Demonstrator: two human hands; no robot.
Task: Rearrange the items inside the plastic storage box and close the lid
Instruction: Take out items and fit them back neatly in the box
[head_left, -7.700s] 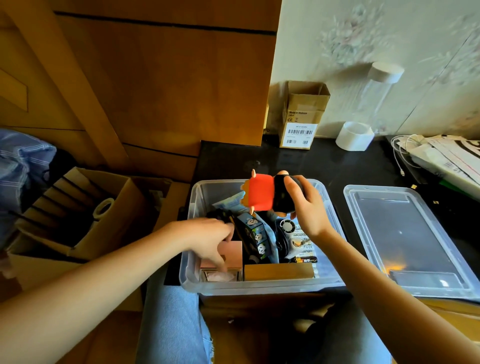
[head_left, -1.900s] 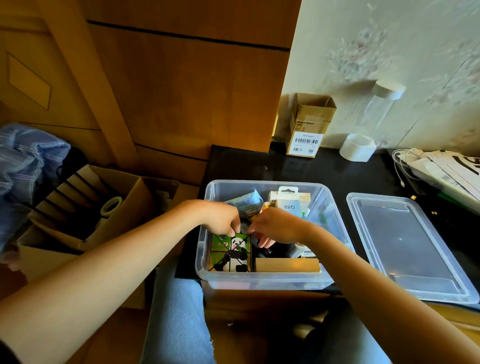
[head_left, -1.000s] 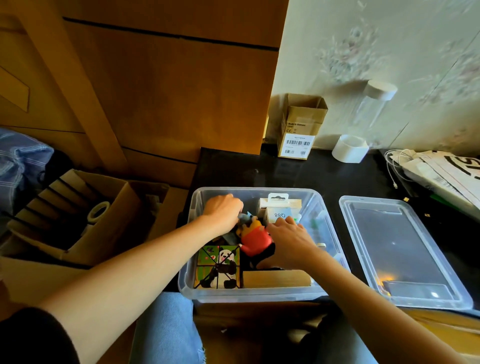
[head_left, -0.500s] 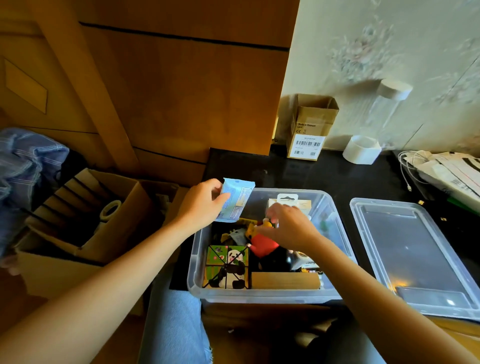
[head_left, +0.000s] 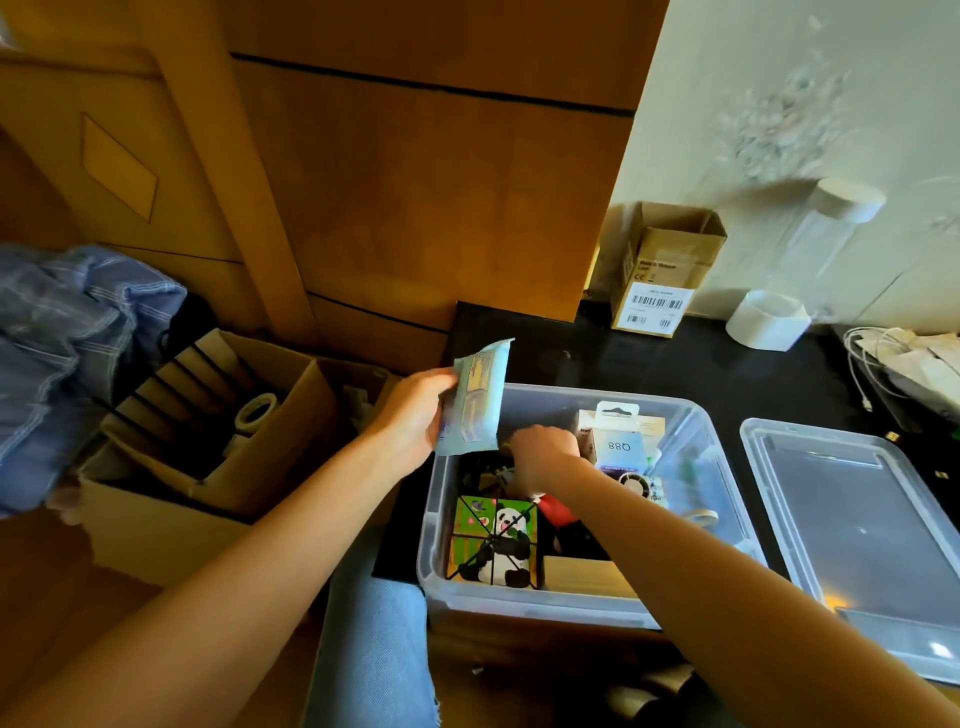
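Observation:
The clear plastic storage box (head_left: 701, 457) stands open on the black table, packed with a panda-print box (head_left: 493, 540), a red toy (head_left: 558, 514), a tan wooden block (head_left: 587, 574) and a carded white package (head_left: 621, 441). My left hand (head_left: 410, 421) holds a light blue packet (head_left: 475, 400) upright above the box's back left corner. My right hand (head_left: 543, 454) reaches down into the middle of the box among dark items; its fingertips are hidden. The clear lid (head_left: 857, 530) lies flat to the right of the box.
A small cardboard box with a barcode label (head_left: 662, 270), a white roll (head_left: 769, 319) and a clear bottle (head_left: 826, 228) stand at the back by the wall. Cables and papers (head_left: 904, 358) lie far right. An open carton with tape (head_left: 208, 426) sits left.
My left hand has lifted the blue packet higher and turned it upright. My right hand has moved off the red toy and deeper toward the back of the box.

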